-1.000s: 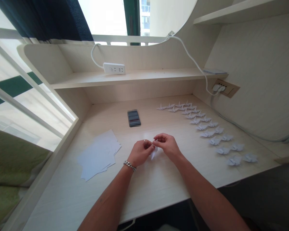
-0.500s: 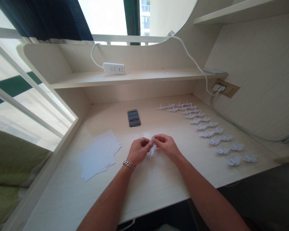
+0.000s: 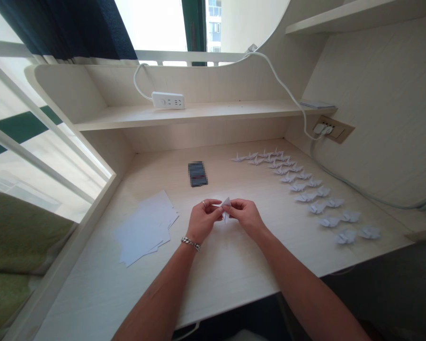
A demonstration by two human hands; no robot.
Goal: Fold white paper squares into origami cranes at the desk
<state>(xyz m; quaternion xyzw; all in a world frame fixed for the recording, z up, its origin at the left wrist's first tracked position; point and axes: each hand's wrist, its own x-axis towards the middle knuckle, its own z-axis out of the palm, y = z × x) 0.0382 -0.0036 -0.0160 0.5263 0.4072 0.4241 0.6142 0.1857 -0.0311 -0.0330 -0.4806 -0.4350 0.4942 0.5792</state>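
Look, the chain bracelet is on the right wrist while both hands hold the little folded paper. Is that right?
Not quite. The chain bracelet is on the left wrist, not the right, as the head view shows. Both hands do hold the little folded paper: the left hand and the right hand.

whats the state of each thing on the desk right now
left hand, grip shut on the paper
right hand, grip shut on the paper's other side
folded white paper, partly folded, held between both hands
paper cranes, folded, set out in rows
loose white paper sheets, flat, overlapping in a pile
blurred dark object, lying flat, too blurred to identify
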